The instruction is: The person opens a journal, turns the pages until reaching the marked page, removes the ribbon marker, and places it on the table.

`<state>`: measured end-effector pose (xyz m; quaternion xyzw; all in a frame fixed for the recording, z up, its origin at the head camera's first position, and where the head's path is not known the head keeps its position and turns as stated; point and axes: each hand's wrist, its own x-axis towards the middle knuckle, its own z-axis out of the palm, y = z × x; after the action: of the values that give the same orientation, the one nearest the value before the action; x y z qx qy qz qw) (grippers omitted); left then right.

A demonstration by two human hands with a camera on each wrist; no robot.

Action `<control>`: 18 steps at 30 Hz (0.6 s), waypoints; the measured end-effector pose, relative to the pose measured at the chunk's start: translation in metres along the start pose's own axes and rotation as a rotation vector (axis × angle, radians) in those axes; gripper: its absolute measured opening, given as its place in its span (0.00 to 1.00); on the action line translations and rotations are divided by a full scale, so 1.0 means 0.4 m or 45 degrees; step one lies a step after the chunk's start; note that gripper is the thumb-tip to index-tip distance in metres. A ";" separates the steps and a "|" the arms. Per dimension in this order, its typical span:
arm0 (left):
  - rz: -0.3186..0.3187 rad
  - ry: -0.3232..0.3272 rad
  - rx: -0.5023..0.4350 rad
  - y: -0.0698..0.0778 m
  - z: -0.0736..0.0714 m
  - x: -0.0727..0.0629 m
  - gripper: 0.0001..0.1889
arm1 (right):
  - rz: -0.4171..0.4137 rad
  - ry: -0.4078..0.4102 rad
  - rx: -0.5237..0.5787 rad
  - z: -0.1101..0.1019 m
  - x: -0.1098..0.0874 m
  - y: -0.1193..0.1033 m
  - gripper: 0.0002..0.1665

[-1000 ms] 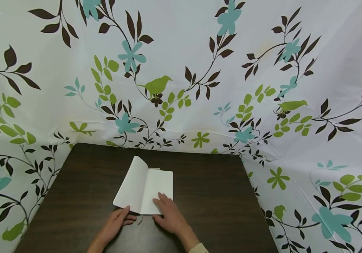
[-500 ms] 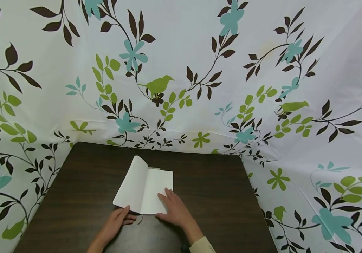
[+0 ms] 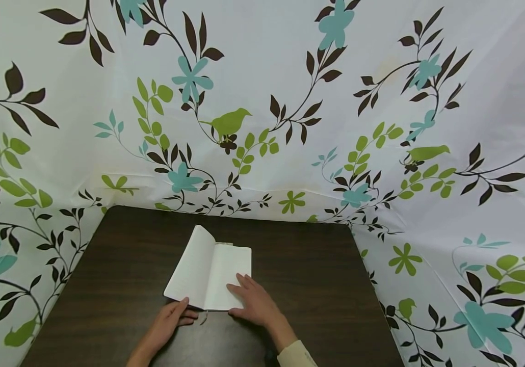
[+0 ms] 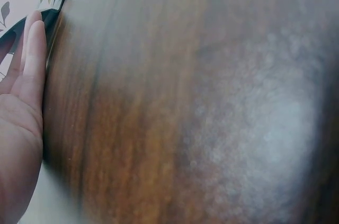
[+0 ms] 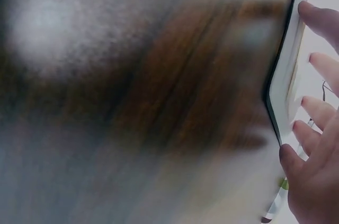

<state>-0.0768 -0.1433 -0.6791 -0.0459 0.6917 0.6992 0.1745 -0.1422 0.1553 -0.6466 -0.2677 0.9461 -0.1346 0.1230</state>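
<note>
An open notebook [image 3: 221, 275] with blank white pages lies on the dark wooden table [image 3: 317, 290]. Its left side is raised and slants up from the table. My left hand [image 3: 163, 323] pinches the lower left edge, thumb on top and fingers beneath the dark cover; the left wrist view shows that cover [image 4: 51, 18] against the fingers. On the lower right page rests my right hand [image 3: 255, 303], fingers spread and fairly straight. In the right wrist view, its fingertips meet the page near the notebook's edge [image 5: 280, 75]. A thin ribbon bookmark [image 3: 204, 318] hangs from the spine.
A white curtain [image 3: 253, 66] printed with leaves, flowers and birds hangs behind the table and along both sides. A small pale tab [image 3: 224, 244] sticks out past the notebook's top edge. Light reflects off the tabletop near the front.
My right hand has slid a little to the right across the page, mostly in the first half second. The left hand and the notebook have stayed in place.
</note>
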 end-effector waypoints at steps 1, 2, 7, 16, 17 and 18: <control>0.000 -0.001 0.001 0.000 0.000 0.000 0.32 | -0.002 -0.008 0.002 -0.001 0.000 0.001 0.40; 0.000 -0.001 0.003 -0.001 0.000 0.000 0.32 | -0.005 -0.014 0.006 -0.003 0.000 0.002 0.40; 0.001 0.004 0.001 -0.001 0.004 0.001 0.32 | -0.050 -0.033 0.014 -0.014 -0.003 0.002 0.35; -0.003 0.034 0.020 0.002 0.009 0.006 0.32 | -0.082 -0.019 0.123 -0.019 -0.012 0.000 0.30; -0.010 0.038 0.025 0.001 0.008 0.004 0.33 | -0.084 -0.022 0.129 -0.017 -0.013 -0.001 0.29; -0.017 0.040 0.030 0.000 0.007 0.002 0.33 | -0.086 -0.026 0.133 -0.015 -0.014 -0.001 0.28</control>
<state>-0.0771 -0.1404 -0.6794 -0.0593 0.7023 0.6890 0.1688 -0.1392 0.1590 -0.6397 -0.2942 0.9269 -0.1853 0.1417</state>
